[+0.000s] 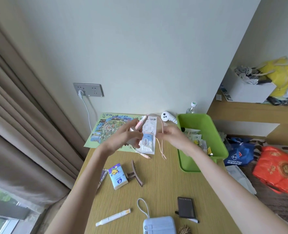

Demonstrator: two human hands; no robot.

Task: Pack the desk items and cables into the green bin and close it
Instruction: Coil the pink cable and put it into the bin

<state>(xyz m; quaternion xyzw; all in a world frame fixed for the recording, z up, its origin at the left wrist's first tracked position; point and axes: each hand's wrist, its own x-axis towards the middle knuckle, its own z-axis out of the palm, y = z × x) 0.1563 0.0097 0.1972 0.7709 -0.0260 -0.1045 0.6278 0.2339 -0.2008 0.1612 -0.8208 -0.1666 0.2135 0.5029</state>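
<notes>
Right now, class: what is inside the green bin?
The green bin holds a heap of pale packets and a small yellow item. The right forearm covers its near left part, so anything there is hidden.

Left hand [129, 137] and right hand [171, 135] hold pink cable [162, 132] beside green bin [214, 132].

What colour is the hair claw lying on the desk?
The hair claw is brown; head view.
</notes>
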